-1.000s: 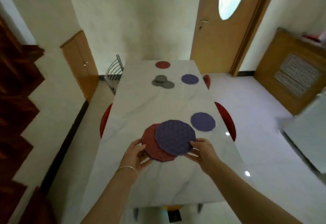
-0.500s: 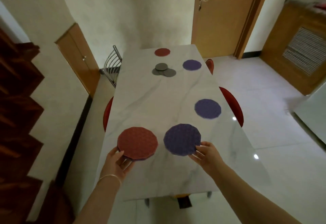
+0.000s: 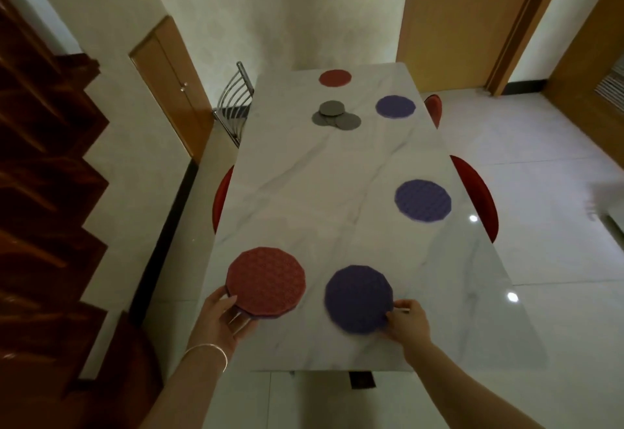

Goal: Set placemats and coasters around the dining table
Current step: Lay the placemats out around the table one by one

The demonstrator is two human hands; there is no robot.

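Observation:
My left hand (image 3: 224,315) grips a small stack of round placemats with a red one (image 3: 266,280) on top, over the near left edge of the white marble table (image 3: 304,198). My right hand (image 3: 407,318) pinches the near right rim of a purple placemat (image 3: 358,297) that lies near the table's front. Another purple placemat (image 3: 422,200) lies by the right edge, a third purple one (image 3: 395,107) farther back, and a red placemat (image 3: 335,77) at the far end. A pile of grey coasters (image 3: 335,115) sits near the far end.
Red chairs (image 3: 476,192) are tucked in along the right side and one (image 3: 221,197) on the left. A metal-backed chair (image 3: 234,99) stands at the far left corner. A dark wooden staircase (image 3: 44,171) is on the left, a wooden door (image 3: 456,9) behind.
The purple placemat came off the stack and moved right and down onto the table with my right hand. My left hand carried the red-topped stack to the left edge.

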